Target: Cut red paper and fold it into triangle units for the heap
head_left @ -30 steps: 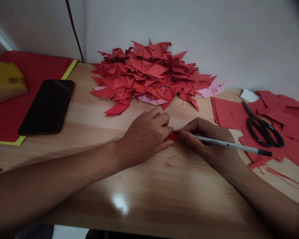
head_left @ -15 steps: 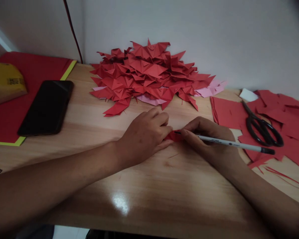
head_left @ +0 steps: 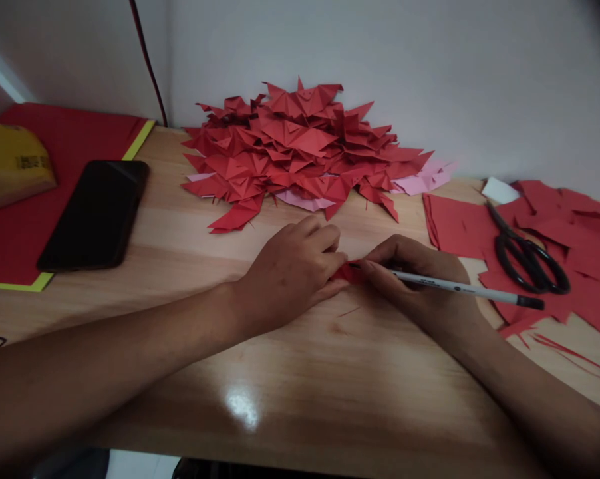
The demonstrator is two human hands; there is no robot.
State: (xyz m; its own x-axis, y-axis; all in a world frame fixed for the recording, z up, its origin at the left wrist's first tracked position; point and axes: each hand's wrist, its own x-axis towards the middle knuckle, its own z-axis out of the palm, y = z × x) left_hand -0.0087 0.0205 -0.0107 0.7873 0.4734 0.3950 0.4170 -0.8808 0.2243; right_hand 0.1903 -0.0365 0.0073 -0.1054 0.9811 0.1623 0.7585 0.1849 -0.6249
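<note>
In the head view, a small red paper piece [head_left: 352, 273] was partly covered by the left hand [head_left: 285, 279] and held near the table [head_left: 330, 399] by its curled fingers. The pen [head_left: 450, 286] was held in a narrow pinch by the right hand [head_left: 420, 266], its tip at the paper. Many folded pieces [head_left: 300, 136] were heaped behind — apparently finished — while flat red sheets [head_left: 459, 226] were seen unfolded, seemingly left to be worked. How much had been marked on the held piece could not be told. Reach was bounded by the wall [head_left: 430, 80] and scissors [head_left: 499, 222] — more room seemed to be offered toward the near edge.
</note>
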